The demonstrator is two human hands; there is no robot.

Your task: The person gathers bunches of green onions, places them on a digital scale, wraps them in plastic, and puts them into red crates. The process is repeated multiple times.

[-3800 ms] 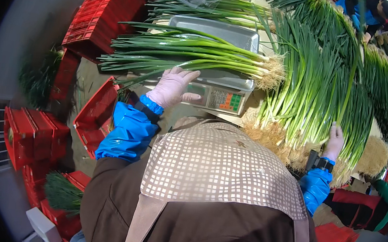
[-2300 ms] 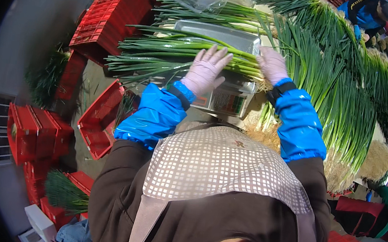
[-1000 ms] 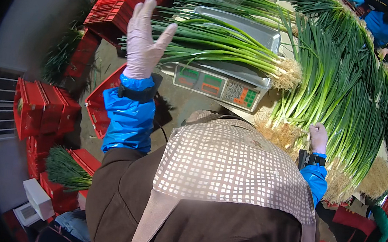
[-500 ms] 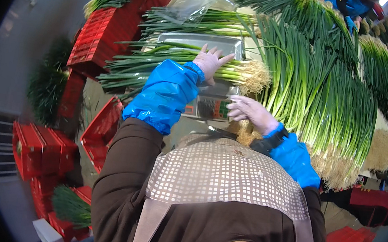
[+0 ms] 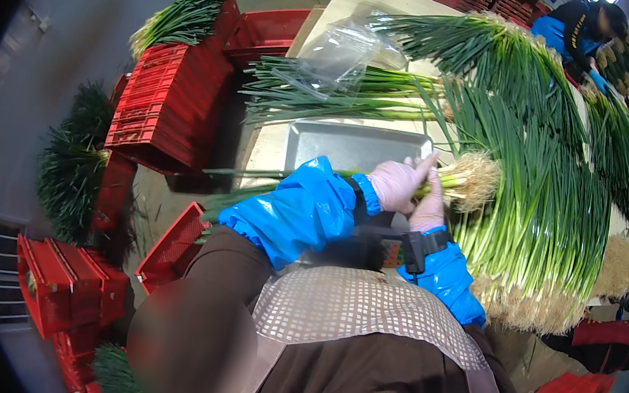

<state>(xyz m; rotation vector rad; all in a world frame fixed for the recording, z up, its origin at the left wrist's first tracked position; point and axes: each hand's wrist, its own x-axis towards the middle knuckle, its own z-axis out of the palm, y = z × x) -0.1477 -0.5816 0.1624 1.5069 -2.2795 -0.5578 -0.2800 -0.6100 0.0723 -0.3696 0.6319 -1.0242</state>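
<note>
A bunch of green onions point(image 5: 452, 178) lies crosswise in front of me, pale roots to the right, green leaves trailing left under my blue left sleeve. My left hand point(image 5: 395, 185), in a pale glove, is closed around the stalks near the root end. Right beside it my right hand point(image 5: 429, 208), also gloved, grips the bunch just below the roots; its fingers are partly hidden. Beyond my hands is the bare metal pan of a scale point(image 5: 336, 145). My arms mostly hide the scale's keypad.
A large heap of green onions point(image 5: 532, 190) covers the table's right side. A smaller pile point(image 5: 373, 87) lies behind the pan, under a clear plastic bag point(image 5: 347, 49). Red crates point(image 5: 158, 101) stand at left. A co-worker point(image 5: 573, 36) is at far right.
The bunch has come off the scale pan toward me and to the right. My left hand, spread on it before, now grips it; my right hand has joined at the root end.
</note>
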